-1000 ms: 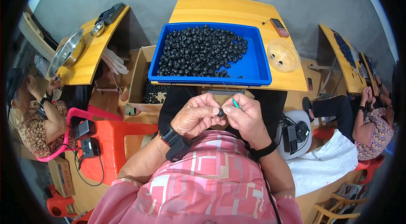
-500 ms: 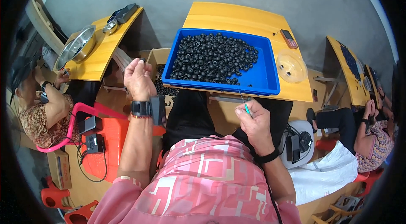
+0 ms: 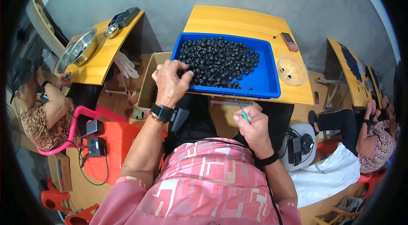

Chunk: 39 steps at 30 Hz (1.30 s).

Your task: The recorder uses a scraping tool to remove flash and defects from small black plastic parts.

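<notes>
A blue tray point(image 3: 263, 70) on the yellow table holds a heap of small round black parts point(image 3: 219, 61) with holes in them. My left hand point(image 3: 170, 81) is at the tray's near left corner, thumb and fingers curled round one of the black parts at the edge of the heap. Just in front of the tray's near rim, my right hand point(image 3: 255, 128) is closed on a thin pick point(image 3: 245, 115) with a green handle. Its slender tip points up toward the tray.
Below the tray's left side stands an open cardboard box point(image 3: 146, 85). A clear plastic bowl point(image 3: 292, 70) with a few dark pieces and a red phone point(image 3: 289, 41) lie on the table's right. Co-workers sit at tables on both sides; a red chair point(image 3: 110, 148) is at left.
My left hand has moved right, from above the cardboard box with a small dark piece at its fingertips, to the parts in the tray. My right hand with the pick has barely shifted.
</notes>
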### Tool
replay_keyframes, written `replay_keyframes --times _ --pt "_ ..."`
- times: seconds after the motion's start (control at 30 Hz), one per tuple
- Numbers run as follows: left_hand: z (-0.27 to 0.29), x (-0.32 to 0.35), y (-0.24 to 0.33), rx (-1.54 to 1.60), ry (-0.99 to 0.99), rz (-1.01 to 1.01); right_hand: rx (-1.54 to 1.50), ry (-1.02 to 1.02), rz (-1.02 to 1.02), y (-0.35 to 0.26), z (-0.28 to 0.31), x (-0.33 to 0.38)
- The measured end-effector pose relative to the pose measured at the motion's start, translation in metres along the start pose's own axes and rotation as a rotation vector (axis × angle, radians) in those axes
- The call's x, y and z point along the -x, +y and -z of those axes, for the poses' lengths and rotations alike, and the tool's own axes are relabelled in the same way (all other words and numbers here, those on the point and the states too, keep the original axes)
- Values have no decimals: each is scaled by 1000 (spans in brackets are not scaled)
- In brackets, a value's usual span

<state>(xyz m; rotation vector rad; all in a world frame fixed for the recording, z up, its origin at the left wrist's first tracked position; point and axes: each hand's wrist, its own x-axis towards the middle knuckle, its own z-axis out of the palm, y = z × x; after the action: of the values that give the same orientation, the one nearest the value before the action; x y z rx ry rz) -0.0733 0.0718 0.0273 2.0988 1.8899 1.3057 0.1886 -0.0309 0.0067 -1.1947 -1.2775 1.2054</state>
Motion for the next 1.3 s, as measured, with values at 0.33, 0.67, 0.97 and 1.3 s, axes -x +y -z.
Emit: replay_keyframes --times 0.33,0.67,0.97,1.3 --pt "-1 -13 20 -352 -277 99 -27 -25 40 -2 -1 1" --pt "-4 -10 7 -199 -158 55 -22 -29 31 -8 -1 2" --pt "17 1 37 716 -38 205 -21 -28 45 -4 0 2" --pt "-6 59 70 1885 -702 631 -105 31 92 -16 4 5"
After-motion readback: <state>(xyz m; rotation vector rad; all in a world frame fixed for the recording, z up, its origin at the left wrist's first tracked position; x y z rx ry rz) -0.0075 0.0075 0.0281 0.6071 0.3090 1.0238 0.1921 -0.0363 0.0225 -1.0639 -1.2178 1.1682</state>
